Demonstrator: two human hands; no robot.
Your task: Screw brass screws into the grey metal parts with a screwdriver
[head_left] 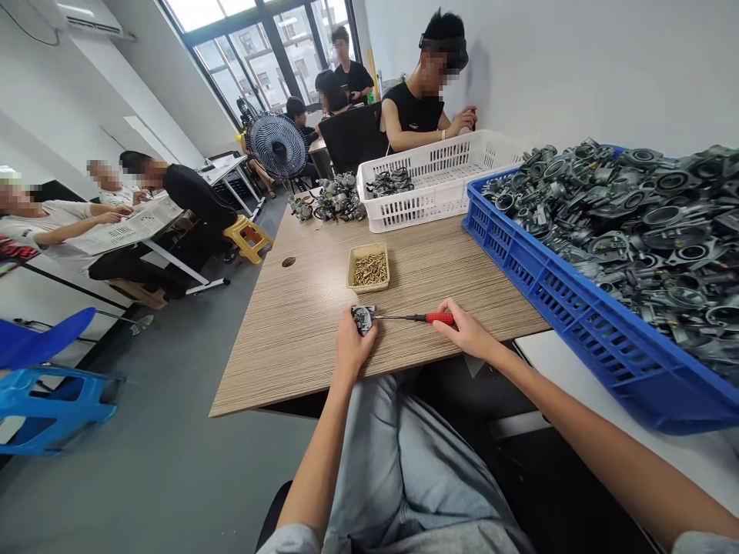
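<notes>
While a carburetor (363,319) is held in the closed left grip (353,346) just above the surface (277,369), a screwdriver (439,318) with a red handle is pinched in the closed right grip (465,331), its shaft reaching the carburetor (the exact contact is too small to tell). Both hands are placed just below a tray (369,248) of brass screws (369,269). Beyond the tray, a white basket (427,192) holding a few carburetors is set beside a loose heap (338,201) of them. To the tray's right, a blue crate (536,308) piled with carburetor bodies is placed, and a seated person (416,115) is seen past the basket.
</notes>
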